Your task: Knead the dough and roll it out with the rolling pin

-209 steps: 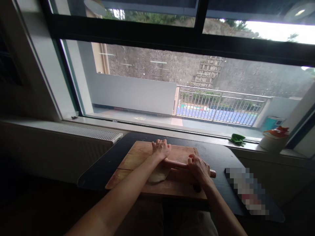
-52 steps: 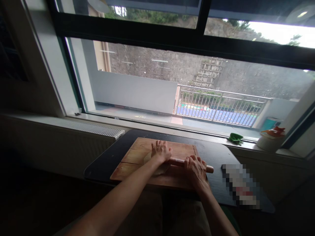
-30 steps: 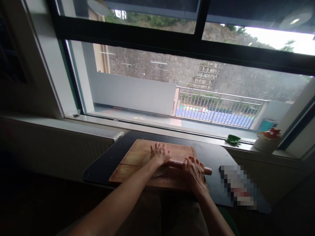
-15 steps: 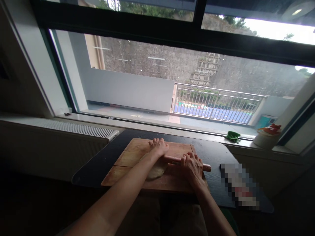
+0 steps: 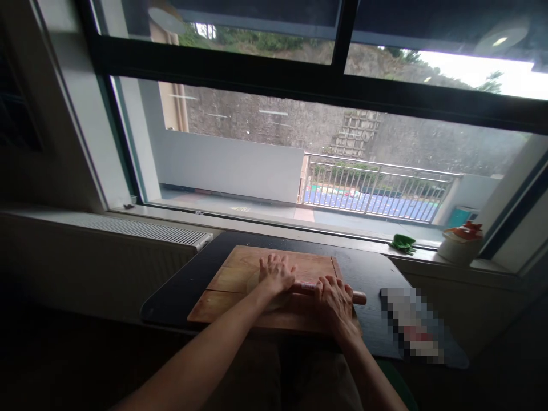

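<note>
A wooden rolling pin (image 5: 306, 287) lies crosswise over a wooden board (image 5: 222, 277). My right hand (image 5: 334, 297) is wrapped over the pin near its right end, which sticks out beyond the fingers. On the pin's left part rests my left hand (image 5: 276, 275), palm down, its fingers reaching forward; the pin's left end is hidden beneath it. Pale flattened dough (image 5: 252, 282) lies on the board under the left hand and forearm, which cover most of it.
The board sits on a dark table (image 5: 372, 271). A pixelated flat item (image 5: 413, 328) lies at right. On the windowsill stand a green object (image 5: 402, 244) and a whitish pot (image 5: 460, 245) with something orange on top. A radiator (image 5: 171, 234) is at left, below the large window.
My left hand has come back slightly toward me on the board, and its fingers are more spread. The pin has shifted slightly toward me. The camera view has tilted up.
</note>
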### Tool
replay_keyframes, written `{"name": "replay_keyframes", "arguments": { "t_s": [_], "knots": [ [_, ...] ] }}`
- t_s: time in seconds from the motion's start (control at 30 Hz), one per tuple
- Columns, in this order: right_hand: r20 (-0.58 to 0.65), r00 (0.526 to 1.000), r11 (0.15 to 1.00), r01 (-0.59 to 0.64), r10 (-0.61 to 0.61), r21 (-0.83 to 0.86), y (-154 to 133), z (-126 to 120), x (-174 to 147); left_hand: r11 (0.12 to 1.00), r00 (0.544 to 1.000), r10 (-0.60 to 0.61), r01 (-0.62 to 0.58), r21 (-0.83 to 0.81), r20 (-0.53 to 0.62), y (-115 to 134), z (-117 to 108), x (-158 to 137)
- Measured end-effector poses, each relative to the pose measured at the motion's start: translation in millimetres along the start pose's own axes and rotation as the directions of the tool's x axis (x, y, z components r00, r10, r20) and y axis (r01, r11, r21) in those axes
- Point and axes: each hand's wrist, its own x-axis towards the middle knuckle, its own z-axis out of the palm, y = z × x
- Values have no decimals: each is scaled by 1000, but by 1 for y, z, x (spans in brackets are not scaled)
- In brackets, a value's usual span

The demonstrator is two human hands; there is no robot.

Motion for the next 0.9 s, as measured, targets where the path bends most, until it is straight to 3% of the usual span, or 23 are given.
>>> {"name": "replay_keyframes", "arguments": {
  "t_s": [0.17,0.47,0.67,0.9],
  "knots": [
    [45,999,1000,3,-4,3,1,-3,5,999,993,-43,41,18,111,1,0,12],
    [95,995,992,-17,6,122,18,-4,16,994,988,-94,99,-37,119,-2,13,51],
    [197,980,973,-25,-21,228,20,-15,13,1000,999,-18,19,-21,52,-1,8,34],
    [250,963,951,21,-102,308,22,-30,6,999,996,-22,24,-31,88,-7,8,6]
  ]
}}
